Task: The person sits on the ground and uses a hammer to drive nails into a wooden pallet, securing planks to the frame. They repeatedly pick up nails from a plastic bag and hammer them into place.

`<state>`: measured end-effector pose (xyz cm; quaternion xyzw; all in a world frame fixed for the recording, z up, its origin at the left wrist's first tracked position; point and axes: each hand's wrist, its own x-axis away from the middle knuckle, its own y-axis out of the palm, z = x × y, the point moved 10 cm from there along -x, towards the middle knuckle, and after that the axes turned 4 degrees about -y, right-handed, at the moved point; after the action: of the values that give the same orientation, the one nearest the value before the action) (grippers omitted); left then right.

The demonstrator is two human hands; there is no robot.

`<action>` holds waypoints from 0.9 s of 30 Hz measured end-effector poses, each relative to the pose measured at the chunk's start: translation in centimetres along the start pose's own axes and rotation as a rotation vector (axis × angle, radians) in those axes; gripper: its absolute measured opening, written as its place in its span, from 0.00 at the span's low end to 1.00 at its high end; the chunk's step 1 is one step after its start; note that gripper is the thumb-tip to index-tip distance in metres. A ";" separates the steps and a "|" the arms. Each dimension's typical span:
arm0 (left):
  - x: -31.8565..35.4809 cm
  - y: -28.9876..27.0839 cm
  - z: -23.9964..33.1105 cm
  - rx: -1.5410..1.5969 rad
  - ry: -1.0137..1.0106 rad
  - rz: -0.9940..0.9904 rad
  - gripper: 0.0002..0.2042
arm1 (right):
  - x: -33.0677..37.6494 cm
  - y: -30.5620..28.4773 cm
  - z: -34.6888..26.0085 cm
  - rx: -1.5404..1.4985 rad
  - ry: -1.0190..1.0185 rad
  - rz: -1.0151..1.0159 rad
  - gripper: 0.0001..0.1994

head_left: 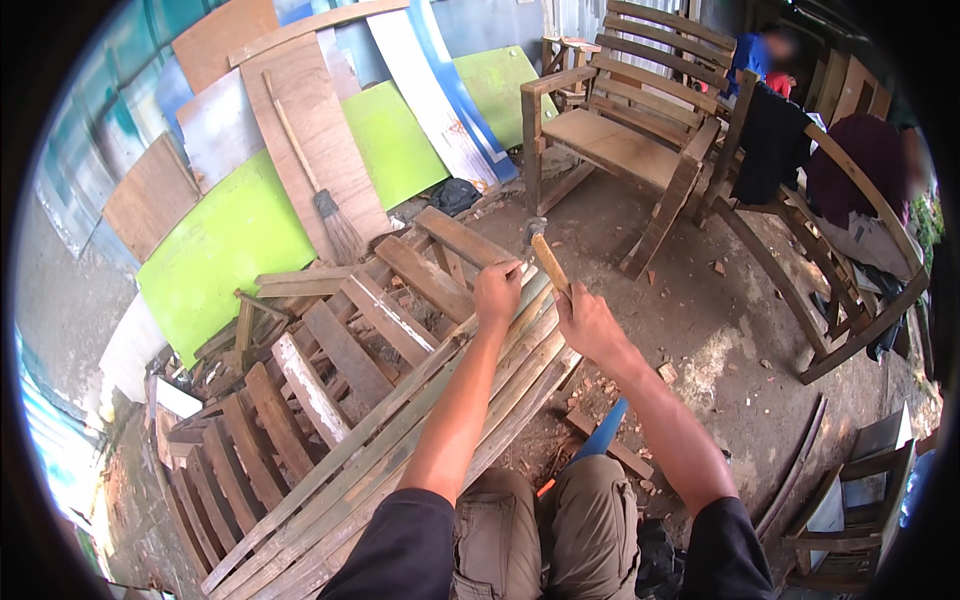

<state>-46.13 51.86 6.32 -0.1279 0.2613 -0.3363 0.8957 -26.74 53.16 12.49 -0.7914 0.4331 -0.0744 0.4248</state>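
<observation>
The right hand (pixel 590 322) grasps the hammer (pixel 552 264) by its handle, head pointing far, apparently for swing control. Just left, the left hand (pixel 498 292) curls above the far end of the slats (pixel 365 465), perhaps steadying something; whether it pinches anything, I cannot tell.

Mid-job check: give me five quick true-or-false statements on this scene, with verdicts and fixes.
1. The right hand grips the hammer by its wooden handle. True.
2. The left hand is holding the broom. False: the broom leans against a brown board, away from both hands.
3. The long wooden slats pass beneath the left forearm. True.
4. The wooden armchair is tipped on its side. False: it stands upright.
5. A bright green panel lies flat on the floor. False: it leans upright.
</observation>
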 end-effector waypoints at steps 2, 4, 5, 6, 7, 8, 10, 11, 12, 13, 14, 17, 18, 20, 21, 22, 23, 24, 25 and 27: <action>0.0 0.4 0.3 -0.004 -0.028 -0.036 0.09 | -0.1 0.2 0.8 0.026 -0.016 -0.015 0.16; -0.1 0.1 0.2 -0.003 -0.018 -0.027 0.09 | -0.2 0.0 0.4 0.010 0.003 -0.031 0.17; 0.0 0.0 0.2 -0.002 -0.012 -0.023 0.09 | -0.1 0.0 0.1 0.021 0.014 -0.047 0.17; 0.0 0.0 0.1 -0.002 -0.006 -0.018 0.09 | 0.0 -0.1 -0.3 0.032 0.025 -0.060 0.17; 0.0 -0.1 0.0 -0.002 0.001 -0.013 0.09 | 0.0 0.0 -0.4 0.042 0.036 -0.074 0.18; 0.0 -0.2 -0.1 -0.002 0.007 -0.007 0.09 | 0.0 0.1 -0.4 0.035 0.023 -0.077 0.18; 0.0 -0.2 -0.1 0.003 0.023 0.010 0.09 | -0.2 0.1 -0.3 0.022 -0.004 -0.078 0.18; 0.0 -0.3 -0.1 0.005 0.032 0.019 0.10 | -0.1 0.1 -0.4 0.042 -0.010 -0.073 0.18; 0.0 -0.1 -0.1 -0.015 0.015 0.009 0.10 | 0.3 0.2 -0.3 0.065 -0.013 -0.072 0.18; 0.0 0.0 -0.1 -0.034 -0.002 -0.001 0.10 | 0.5 0.3 -0.3 0.087 -0.017 -0.072 0.18; 0.0 0.1 -0.1 -0.053 -0.019 -0.012 0.10 | 0.4 0.3 -0.2 0.090 -0.006 -0.064 0.18; 0.0 -0.1 0.1 0.047 -0.010 -0.013 0.09 | 0.3 0.4 -0.2 0.090 0.010 -0.061 0.17; 0.0 0.1 0.3 0.026 -0.008 -0.019 0.09 | 0.3 0.5 -0.1 0.098 0.000 -0.078 0.17; -0.1 0.2 0.4 -0.014 -0.003 -0.033 0.09 | 0.3 0.3 0.0 0.090 -0.001 -0.060 0.17; 0.0 0.1 0.2 -0.003 -0.001 -0.023 0.09 | 0.4 0.3 -0.6 0.078 0.011 -0.024 0.16; 0.0 -0.1 -0.1 0.008 0.000 -0.013 0.09 | 0.5 0.1 -0.8 0.067 0.022 0.012 0.16; 0.0 -0.2 -0.4 0.019 0.001 -0.003 0.09 | 0.6 0.2 -0.6 0.068 0.031 -0.002 0.16; -0.1 -0.2 -0.6 0.044 -0.023 -0.010 0.09 | 0.3 0.3 -0.5 0.066 0.035 -0.016 0.16; -0.1 0.0 -0.4 0.038 -0.019 -0.013 0.09 | 0.2 0.4 -0.5 0.064 0.039 -0.031 0.16; 0.1 0.2 -0.1 0.023 -0.009 -0.016 0.09 | 0.4 0.2 -0.4 0.074 0.059 -0.034 0.17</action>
<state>-46.05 51.96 6.09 -0.1210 0.2524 -0.3461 0.8955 -26.85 52.57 12.54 -0.7799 0.4289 -0.1209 0.4394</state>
